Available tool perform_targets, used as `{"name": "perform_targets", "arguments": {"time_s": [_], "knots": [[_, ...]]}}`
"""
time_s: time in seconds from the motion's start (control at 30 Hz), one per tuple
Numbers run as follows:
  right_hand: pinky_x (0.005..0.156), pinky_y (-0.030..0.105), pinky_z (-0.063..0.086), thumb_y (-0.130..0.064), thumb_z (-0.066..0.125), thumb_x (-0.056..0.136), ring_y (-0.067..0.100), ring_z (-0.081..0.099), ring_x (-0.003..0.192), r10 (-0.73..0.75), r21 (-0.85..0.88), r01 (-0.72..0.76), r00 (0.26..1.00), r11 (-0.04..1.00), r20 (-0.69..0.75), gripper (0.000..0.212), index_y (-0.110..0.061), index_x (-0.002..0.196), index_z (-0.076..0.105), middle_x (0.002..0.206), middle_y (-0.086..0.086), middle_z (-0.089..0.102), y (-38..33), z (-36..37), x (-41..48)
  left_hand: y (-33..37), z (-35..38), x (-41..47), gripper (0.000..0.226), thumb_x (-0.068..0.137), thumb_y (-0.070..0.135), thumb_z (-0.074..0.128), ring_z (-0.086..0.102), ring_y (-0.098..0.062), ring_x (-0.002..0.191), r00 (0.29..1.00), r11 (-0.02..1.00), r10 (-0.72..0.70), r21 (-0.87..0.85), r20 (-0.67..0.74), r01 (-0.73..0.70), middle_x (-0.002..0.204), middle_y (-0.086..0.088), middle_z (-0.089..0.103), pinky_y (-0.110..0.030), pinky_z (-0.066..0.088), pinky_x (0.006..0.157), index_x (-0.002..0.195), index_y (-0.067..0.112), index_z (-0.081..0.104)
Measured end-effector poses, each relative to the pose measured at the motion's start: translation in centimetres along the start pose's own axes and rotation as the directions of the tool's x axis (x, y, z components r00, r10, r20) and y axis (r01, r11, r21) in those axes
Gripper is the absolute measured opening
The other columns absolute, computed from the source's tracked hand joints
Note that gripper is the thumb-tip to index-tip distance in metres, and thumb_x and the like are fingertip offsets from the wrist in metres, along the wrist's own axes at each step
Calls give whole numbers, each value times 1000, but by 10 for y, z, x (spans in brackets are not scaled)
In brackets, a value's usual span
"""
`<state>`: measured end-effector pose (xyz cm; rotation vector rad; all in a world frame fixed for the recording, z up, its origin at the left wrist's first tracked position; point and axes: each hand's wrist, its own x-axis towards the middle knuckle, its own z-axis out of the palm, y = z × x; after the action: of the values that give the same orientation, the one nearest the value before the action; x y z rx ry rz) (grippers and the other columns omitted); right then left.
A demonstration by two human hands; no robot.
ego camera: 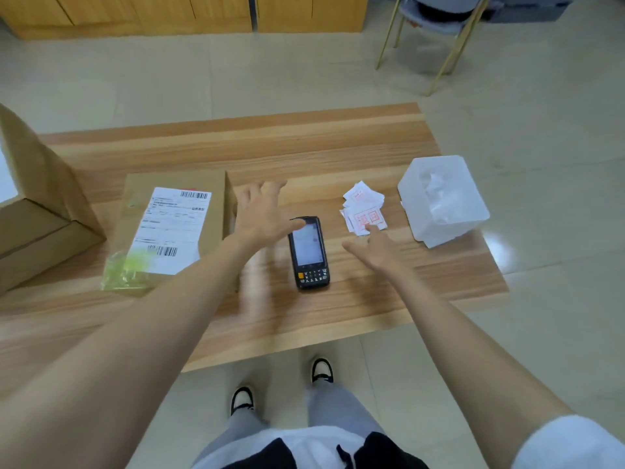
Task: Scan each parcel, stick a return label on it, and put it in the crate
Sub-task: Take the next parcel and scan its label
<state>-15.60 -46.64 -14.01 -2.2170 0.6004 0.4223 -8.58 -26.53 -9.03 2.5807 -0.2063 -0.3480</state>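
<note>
A flat cardboard parcel [216, 204] with a white shipping label [172, 228] lies on the wooden table [304, 147], left of centre. A black handheld scanner [307, 253] lies face up in the middle, screen lit. My left hand [262, 214] hovers open between the parcel's right edge and the scanner, thumb over the scanner's top. A small pile of white return labels [363, 208] with red print lies to the right. My right hand [372, 245] is open, its index fingertip on the pile's near edge.
A large open cardboard box [37, 211] stands at the left edge of the table. A translucent plastic bin [443, 201] holding crumpled paper sits at the table's right end. A metal-legged chair [436, 32] and wooden cabinets [186, 11] are beyond.
</note>
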Motion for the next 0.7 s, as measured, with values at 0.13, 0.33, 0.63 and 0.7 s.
{"name": "perform_targets", "arguments": {"time_s": [0.13,0.33,0.63,0.7], "knots": [[103,30,32,-42,67,83,27,34,137,2,-17,1,983,1000,185,90,0,146,18,149,15,34,-10,27,13,-21,-17,3,78,78,45,69,19,-30,140,990,993,-96,55,-106,102,148,-19,29,-39,17,113,143,22,33],[103,38,39,-44,77,71,29,40,129,79,-46,-69,965,997,250,98,-3,140,22,140,15,36,-21,72,20,-76,-55,-13,81,77,44,72,20,-29,140,933,948,-294,65,-206,313,148,-18,28,-43,19,113,144,23,32],[74,34,50,-27,78,63,30,57,99,120,-90,-108,983,990,142,67,-1,117,48,116,16,58,-26,92,38,-133,-69,-30,85,71,54,72,19,-38,139,860,878,-456,44,-230,477,150,-15,24,-50,17,113,142,34,30],[63,29,45,-20,78,63,26,58,87,103,-88,-89,981,992,167,55,-2,109,55,107,14,63,-29,89,41,-147,-71,-33,83,70,57,71,17,-39,138,863,875,-475,11,-174,484,149,-15,24,-52,18,112,139,35,30]]}}
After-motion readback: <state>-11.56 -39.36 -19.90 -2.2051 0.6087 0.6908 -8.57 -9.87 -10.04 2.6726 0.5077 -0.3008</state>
